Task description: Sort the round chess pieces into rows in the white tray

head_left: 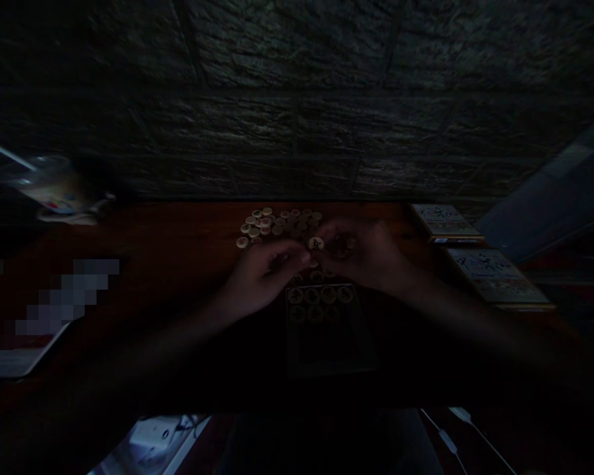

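Observation:
Between my two hands is a round wooden piece (pixel 316 244) with a dark character on its face. My left hand (pixel 268 272) has its thumb and forefinger pinched together at the lower left of that piece. My right hand (pixel 363 254) curls around its right side, fingertips closed on its edge. Just below my hands lies a dark open box (pixel 331 346) with a row of round pieces along its top and a shorter second row under it. Loose round pieces (pixel 277 230) are scattered beyond my hands, and a few more show dimly between my hands and the box.
Two flat boxes (pixel 445 221) (pixel 497 277) lie at the right of the wooden table (pixel 178 227). A plastic cup with a straw (pixel 54 188) stands at the far left, above a flat device partly blurred out. A stone wall rises behind the table; white cables hang at the lower right.

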Demonstrator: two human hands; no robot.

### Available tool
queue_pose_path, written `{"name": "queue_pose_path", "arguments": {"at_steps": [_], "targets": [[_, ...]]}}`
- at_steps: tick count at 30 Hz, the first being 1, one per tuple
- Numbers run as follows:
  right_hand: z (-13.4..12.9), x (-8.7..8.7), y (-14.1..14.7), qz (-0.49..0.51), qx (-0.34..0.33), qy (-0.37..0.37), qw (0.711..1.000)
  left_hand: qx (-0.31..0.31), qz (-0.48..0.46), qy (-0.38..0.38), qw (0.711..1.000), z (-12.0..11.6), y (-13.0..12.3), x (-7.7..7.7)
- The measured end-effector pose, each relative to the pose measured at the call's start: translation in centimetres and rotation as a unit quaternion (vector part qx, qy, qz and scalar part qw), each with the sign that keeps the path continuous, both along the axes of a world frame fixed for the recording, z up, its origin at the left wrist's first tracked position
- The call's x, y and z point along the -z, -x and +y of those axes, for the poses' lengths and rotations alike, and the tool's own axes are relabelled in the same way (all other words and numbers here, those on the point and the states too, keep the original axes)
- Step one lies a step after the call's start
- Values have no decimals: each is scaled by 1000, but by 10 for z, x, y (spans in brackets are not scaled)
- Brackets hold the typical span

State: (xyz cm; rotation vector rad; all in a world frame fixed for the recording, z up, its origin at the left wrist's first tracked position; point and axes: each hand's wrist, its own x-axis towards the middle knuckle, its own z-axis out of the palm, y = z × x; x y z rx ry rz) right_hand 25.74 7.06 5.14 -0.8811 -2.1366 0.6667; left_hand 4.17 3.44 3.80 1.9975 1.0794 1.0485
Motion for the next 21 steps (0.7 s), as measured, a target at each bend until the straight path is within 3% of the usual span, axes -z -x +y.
{"name": "queue_pose_path", "arguments": {"at_steps": [4, 7, 18, 21], "targets": [[-8, 10, 9, 48, 28, -22, 998, 2, -38, 28, 999, 4, 0, 1], [-16, 18, 7, 65, 8, -29, 997, 16, -40, 10, 999, 4, 0, 4], [-23, 24, 1, 170, -27, 89, 981, 8, -31, -8, 999, -5, -2, 6], [-22, 24, 3, 182, -30, 92, 979, -3, -30, -16, 999, -6, -3, 8]]}}
